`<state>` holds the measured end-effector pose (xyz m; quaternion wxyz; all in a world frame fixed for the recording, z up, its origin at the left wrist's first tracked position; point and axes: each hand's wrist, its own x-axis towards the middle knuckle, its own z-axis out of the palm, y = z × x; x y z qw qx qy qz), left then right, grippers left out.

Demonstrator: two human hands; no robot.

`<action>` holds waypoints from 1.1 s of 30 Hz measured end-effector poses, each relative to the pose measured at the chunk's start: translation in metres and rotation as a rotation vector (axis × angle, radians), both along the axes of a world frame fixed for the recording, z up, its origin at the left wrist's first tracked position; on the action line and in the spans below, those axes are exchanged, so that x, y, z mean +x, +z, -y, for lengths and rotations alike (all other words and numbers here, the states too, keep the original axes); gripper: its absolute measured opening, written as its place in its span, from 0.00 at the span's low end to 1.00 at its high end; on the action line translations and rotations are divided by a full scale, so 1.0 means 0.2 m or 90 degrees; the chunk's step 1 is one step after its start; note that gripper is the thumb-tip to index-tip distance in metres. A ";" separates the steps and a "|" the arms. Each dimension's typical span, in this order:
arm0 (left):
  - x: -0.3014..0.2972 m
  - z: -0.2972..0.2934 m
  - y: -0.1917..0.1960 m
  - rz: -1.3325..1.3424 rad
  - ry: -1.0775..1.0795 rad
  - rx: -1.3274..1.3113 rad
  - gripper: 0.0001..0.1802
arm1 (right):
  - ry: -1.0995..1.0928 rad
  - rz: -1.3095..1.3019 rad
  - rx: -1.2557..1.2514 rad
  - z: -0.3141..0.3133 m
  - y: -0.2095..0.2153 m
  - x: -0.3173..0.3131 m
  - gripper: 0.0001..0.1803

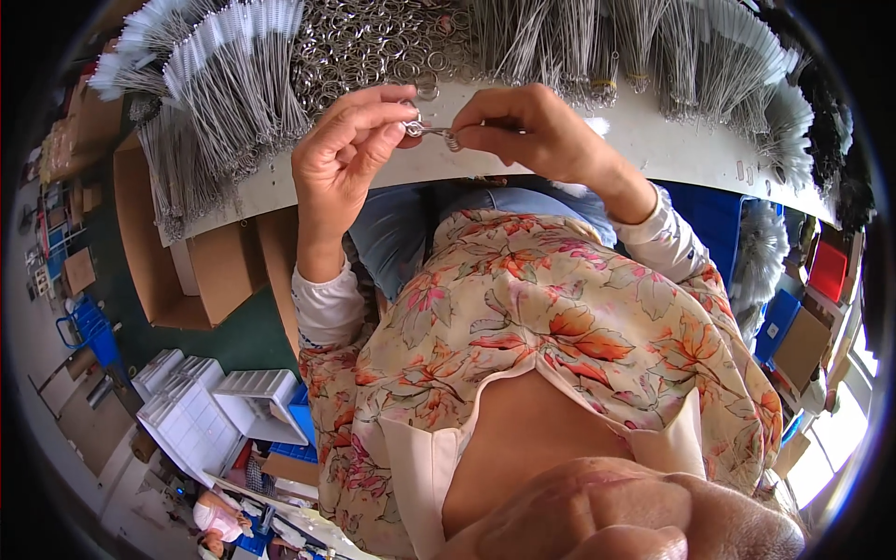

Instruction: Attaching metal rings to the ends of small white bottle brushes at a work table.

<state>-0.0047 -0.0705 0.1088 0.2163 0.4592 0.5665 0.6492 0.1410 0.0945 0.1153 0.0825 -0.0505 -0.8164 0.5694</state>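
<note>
Over the table's near edge, my left hand (347, 142) pinches a small metal ring (413, 128) between thumb and fingers. My right hand (539, 131) is closed around several thin wire brushes, their looped wire ends (452, 140) poking out toward the ring. At least one wire loop meets the ring between the two hands. White bristles (597, 124) show just behind my right hand; most of the brushes' length is hidden by it. A heap of loose metal rings (383, 42) lies on the table beyond my hands.
Bundles of wire brushes (238, 79) stand at the table's left, and more brushes (691, 61) line its right side. An open cardboard box (210, 271) is below the table's left edge. White plastic crates (201, 411) stand lower left. Another person (219, 518) sits farther off.
</note>
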 end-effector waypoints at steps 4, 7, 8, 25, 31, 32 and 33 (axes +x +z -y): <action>-0.02 -0.02 0.07 -0.022 -0.059 -0.005 0.08 | 0.034 0.062 -0.182 -0.02 0.03 0.02 0.09; -0.02 -0.04 0.08 -0.046 -0.074 0.010 0.10 | 0.050 0.113 -0.202 -0.03 0.04 0.03 0.09; -0.01 -0.04 0.08 -0.042 -0.077 0.020 0.10 | 0.051 0.107 -0.217 -0.03 0.03 0.03 0.09; 0.08 -0.15 0.25 -0.260 0.105 0.127 0.15 | -0.081 -0.074 -0.233 0.00 0.26 -0.02 0.12; 0.07 -0.14 0.41 -0.279 0.026 -0.007 0.13 | -0.141 -0.123 -0.165 0.04 0.27 0.00 0.07; 0.07 -0.14 0.44 -0.245 -0.004 -0.024 0.11 | -0.137 -0.125 -0.165 0.04 0.27 0.00 0.07; 0.06 -0.14 0.47 -0.356 -0.010 -0.056 0.08 | -0.139 -0.102 -0.165 0.03 0.27 0.01 0.07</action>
